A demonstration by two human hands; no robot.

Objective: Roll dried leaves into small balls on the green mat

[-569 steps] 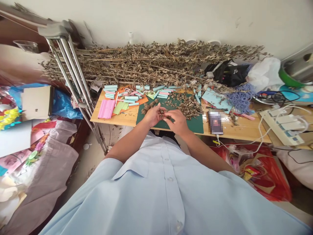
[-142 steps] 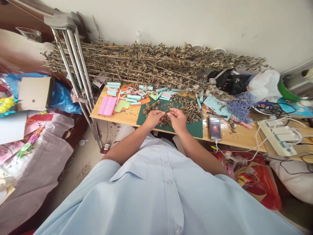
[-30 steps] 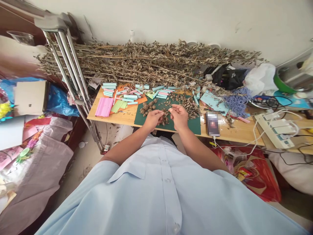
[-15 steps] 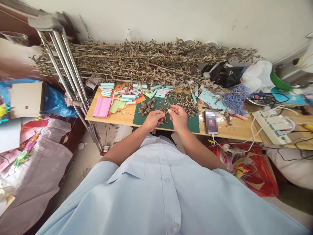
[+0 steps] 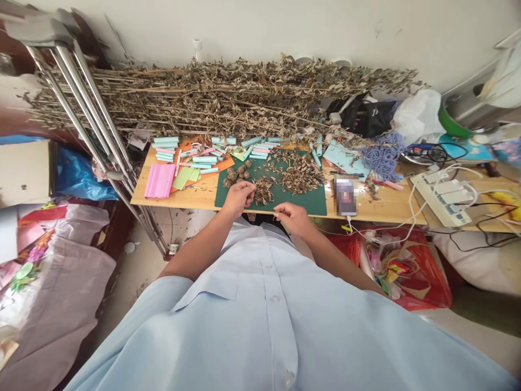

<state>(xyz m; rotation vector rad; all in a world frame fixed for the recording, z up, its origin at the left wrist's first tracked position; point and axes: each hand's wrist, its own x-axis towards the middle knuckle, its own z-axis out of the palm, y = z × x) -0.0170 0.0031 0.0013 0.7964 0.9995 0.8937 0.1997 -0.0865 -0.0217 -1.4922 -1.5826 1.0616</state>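
Wooden surface [image 5: 391,207] crossing mid-frame, dried stalks [image 5: 228,98] stretching left-right above. Green mat [image 5: 315,205] lying at center. Small leaf pile [image 5: 264,191] sitting on it, showing no clear long axis, just right of the left hand [image 5: 237,198], the nearer one; right hand [image 5: 293,218] hovering lower right. Both hands' fingers pinching closed; contents, cannot tell.

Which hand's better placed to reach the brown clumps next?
Likely left: left hand is close to the brown clumps; right hand is farther off, near the front edge of the green mat.
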